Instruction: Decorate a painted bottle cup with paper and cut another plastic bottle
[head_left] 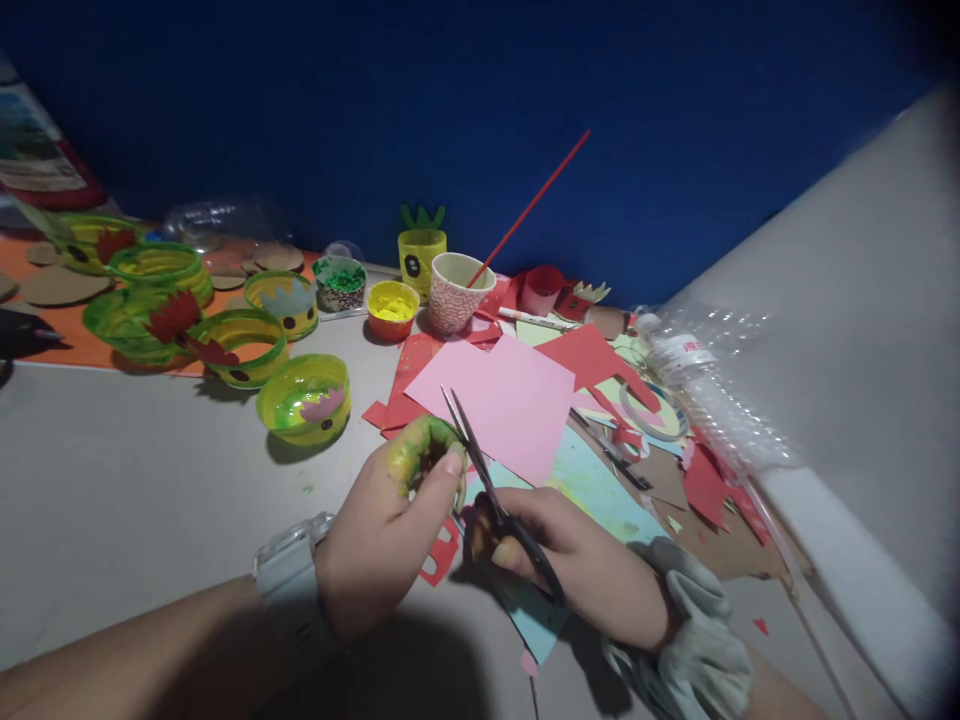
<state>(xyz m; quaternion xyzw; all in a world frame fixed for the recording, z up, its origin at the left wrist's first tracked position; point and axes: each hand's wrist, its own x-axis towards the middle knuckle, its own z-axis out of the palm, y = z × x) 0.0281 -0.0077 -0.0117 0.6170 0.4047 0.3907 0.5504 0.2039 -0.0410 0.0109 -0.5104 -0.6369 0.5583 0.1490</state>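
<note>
A pair of black-handled scissors (534,560) is held in my right hand (592,570), its blades slightly apart and pointing up and away from me. Close to the blades, my left hand (382,530) has its thumb and curled fingers pinched together; whatever lies between them is too small or hidden to make out. Green and yellow paint stains the left fingers. Just beyond both hands lies a pink sheet of paper (510,400) with a notched edge. Under the hands are a light blue sheet (600,490) and a red paper scrap with cut-outs (441,552).
Several green-and-yellow painted cups (304,410) with paper crowns stand at the left. Behind the paper are a yellow paint cup (393,305), a green paint cup (340,280) and a patterned cup (454,295) holding a red stick. Plastic bottles (712,390) lie at the right.
</note>
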